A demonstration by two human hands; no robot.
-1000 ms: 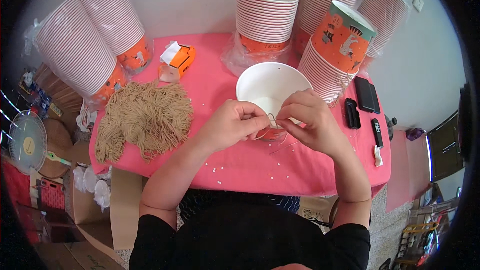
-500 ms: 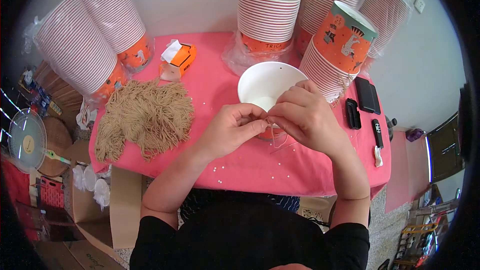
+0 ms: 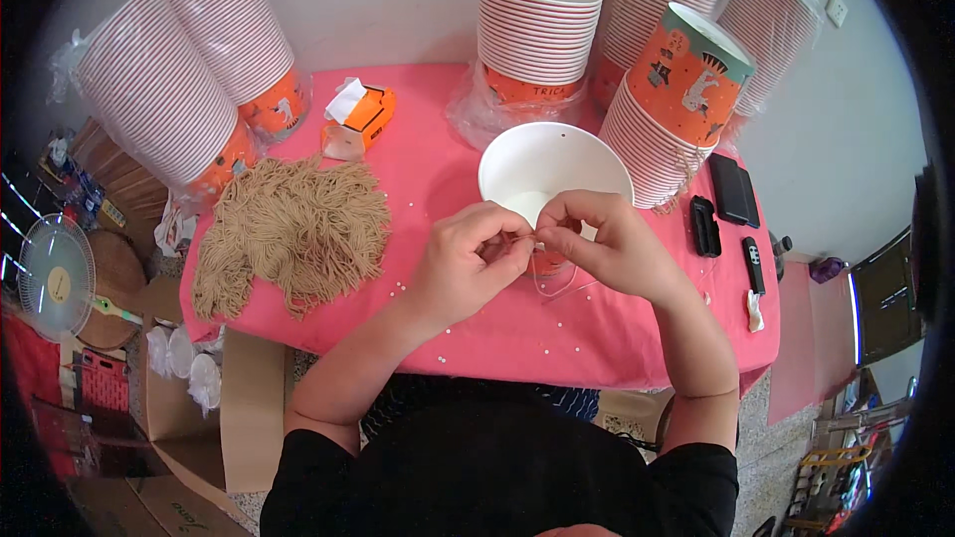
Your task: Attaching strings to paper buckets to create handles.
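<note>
A white paper bucket with an orange outside stands upright at the middle of the table, one small hole showing near its far rim. At its near rim my left hand and my right hand meet, fingertips pinched together on a thin cord. The cord hangs in a loose loop below my fingers, in front of the bucket's orange wall. My hands hide part of the near rim. Left of my left hand lies a thick heap of tan cords.
Nested bucket stacks stand along the back, with a printed orange bucket topping one at right and wrapped stacks at left. An orange box, a black case and small white dots lie on the pink tablecloth.
My right hand has lowered and its fingers have curled in closer to the left fingertips. The cord loop hangs more openly below. The whole view has shifted slightly.
</note>
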